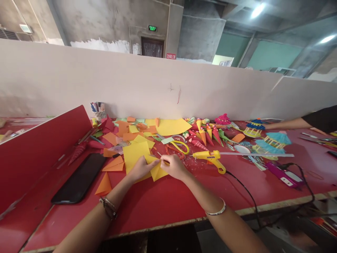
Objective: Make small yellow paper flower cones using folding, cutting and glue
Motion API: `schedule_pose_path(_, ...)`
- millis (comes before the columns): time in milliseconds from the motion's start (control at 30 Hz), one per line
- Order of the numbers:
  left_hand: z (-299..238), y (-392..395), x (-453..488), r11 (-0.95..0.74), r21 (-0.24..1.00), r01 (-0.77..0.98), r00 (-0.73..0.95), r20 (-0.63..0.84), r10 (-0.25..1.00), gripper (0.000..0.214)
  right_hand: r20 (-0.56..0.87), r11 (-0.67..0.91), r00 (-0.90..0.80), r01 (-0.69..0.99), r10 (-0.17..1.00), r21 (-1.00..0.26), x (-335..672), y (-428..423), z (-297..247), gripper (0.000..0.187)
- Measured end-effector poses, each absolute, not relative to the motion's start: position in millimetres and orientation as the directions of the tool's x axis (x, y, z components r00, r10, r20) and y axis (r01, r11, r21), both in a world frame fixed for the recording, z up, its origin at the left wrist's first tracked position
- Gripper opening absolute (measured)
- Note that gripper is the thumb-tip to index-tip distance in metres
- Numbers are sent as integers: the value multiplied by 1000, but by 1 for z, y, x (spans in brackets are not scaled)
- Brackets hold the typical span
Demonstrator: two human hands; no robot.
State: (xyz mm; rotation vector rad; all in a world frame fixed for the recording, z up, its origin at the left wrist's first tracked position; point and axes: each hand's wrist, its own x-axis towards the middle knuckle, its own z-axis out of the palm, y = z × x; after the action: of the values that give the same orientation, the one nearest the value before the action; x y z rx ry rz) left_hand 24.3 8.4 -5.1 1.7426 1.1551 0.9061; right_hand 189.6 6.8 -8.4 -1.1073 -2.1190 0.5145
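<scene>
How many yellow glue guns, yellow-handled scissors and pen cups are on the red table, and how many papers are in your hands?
Yellow hot glue gun: 1
Yellow-handled scissors: 1
Pen cup: 1
Yellow paper pinched by left hand and right hand: 1
Total: 4

Yellow paper [135,154], yellow glue gun [210,158], red table [163,200].

The folded yellow paper [157,172] is thin, matt and smooth, with sharp creases, like the orange paper offcuts [113,165] near it. The bench [163,202] has a red top with a soft sheen and a pale, raw-looking edge. The glue gun [212,159] is glossy yellow plastic. The ruler [259,154] looks like dull metal, the bangle [217,212] like polished metal. The black device [79,178] has a glassy, smooth face. The partition [131,84] is matt white board.
</scene>
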Motion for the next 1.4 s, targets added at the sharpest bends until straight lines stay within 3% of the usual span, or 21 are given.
schedule_pose_path(300,-6,9,25,-289,895,340,289,193,938,35,440,560,-368,681,819,-472,191,8,-5,12)
schedule_pose_path(567,-5,21,9,-272,899,343,248,193,949,31,434,518,-319,699,843,-492,197,14,-3,10)
schedule_pose_path(800,5,29,-7,-159,920,357,95,134,986,36,469,543,-311,660,827,-519,196,14,-5,14)
schedule_pose_path(1067,0,29,-7,-129,951,280,85,110,990,37,524,523,-219,652,823,-550,194,12,-3,14)
schedule_pose_path(1233,-5,24,3,-233,933,275,246,166,955,32,583,613,-272,583,765,-533,191,6,4,11)
schedule_pose_path(1400,-2,20,6,-374,829,415,242,296,924,28,465,613,-402,570,789,-547,189,5,-1,17)
